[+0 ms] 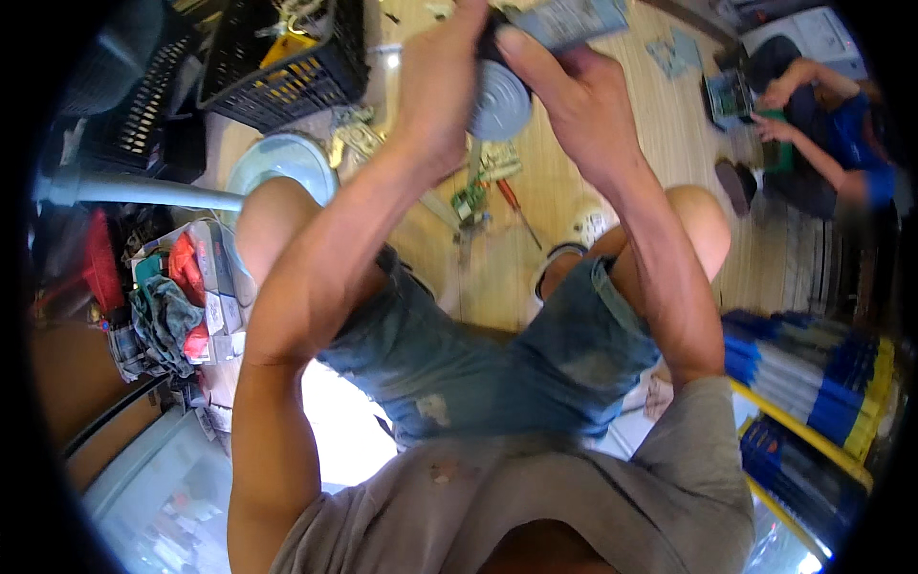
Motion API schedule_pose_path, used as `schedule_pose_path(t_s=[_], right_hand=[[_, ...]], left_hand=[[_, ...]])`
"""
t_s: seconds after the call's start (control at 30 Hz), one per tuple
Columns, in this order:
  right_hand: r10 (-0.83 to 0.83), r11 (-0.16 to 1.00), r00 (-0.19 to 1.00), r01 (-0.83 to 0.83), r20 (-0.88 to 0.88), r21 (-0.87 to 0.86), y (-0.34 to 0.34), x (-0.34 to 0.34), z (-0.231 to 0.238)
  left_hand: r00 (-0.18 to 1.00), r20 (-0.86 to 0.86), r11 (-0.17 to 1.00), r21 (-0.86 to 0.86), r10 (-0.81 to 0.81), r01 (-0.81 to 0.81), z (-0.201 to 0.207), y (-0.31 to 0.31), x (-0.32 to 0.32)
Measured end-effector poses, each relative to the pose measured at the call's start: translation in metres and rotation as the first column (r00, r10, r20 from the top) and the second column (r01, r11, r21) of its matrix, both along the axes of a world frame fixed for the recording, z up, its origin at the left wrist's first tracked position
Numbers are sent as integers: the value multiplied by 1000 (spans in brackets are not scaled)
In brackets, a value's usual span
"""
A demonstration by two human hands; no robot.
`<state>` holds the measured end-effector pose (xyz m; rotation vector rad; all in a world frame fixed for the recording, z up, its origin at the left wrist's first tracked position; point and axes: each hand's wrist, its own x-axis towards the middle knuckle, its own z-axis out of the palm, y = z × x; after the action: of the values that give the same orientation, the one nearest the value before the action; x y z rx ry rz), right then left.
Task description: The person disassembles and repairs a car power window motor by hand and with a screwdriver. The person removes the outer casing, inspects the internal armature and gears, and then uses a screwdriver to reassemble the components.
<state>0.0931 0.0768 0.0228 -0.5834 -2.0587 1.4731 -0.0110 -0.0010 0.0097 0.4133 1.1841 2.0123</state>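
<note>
Up at the top of the head view, both of my hands are closed on a device with a black body, a round grey ringed part and a long grey flat piece. Its exact kind I cannot make out. My left hand grips the black side, its fingertips partly cut off by the picture's edge. My right hand wraps the other side, thumb pressed on the black part. On the floor below lie a small green circuit board and a red-handled screwdriver.
A black plastic crate and a light blue basin stand to the left. Cloths and boxes are piled lower left. At the far right a co-worker's hand is by an opened device. Blue-and-white stacked packages fill a yellow-edged rack.
</note>
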Motion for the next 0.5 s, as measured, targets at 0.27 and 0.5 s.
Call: schedule_pose_path(t_s=[0.27,0.5], right_hand=[[234,968,972,-234,-6,-95,-5,7,12],[92,986,996,-89,20,-142,53,-3,-39]], left_hand=[[991,40,976,181,-128,119,16,-7,11],[988,67,990,-39,139,-136,10,-29,-16]])
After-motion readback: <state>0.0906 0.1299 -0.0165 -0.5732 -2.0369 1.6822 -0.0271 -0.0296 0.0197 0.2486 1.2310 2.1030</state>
